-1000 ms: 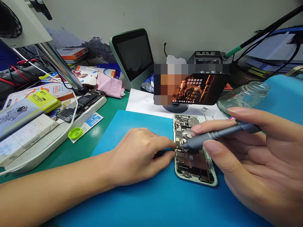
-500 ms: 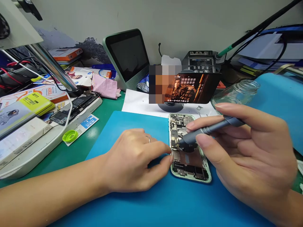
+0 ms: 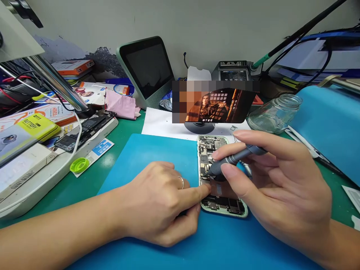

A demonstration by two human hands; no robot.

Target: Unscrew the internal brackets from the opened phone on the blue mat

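An opened smartphone (image 3: 229,191) with a pale green frame lies on the blue mat (image 3: 157,146), its inner boards and connectors showing. My right hand (image 3: 287,183) is closed around a dark grey precision screwdriver (image 3: 225,164). The driver tilts down to the left, its tip at the phone's left-side board; whether it sits in a screw is too small to tell. My left hand (image 3: 165,202), with a ring on one finger, steadies the phone at its lower left. Its index fingertip presses on the inner parts, the thumb is by the edge, and the other fingers are curled.
Behind the mat stands a phone playing a video (image 3: 219,107) on a round stand. Nearby are a glass jar (image 3: 274,114), a smart display (image 3: 149,67) and a soldering station (image 3: 232,71). At left lie a green cap (image 3: 79,165), another opened phone (image 3: 86,129) and a battery box (image 3: 36,129).
My left index finger has moved from the phone's left edge onto its inside, and the thumb has dropped lower. The screwdriver tip stays at the left-side board. The view has shifted slightly.
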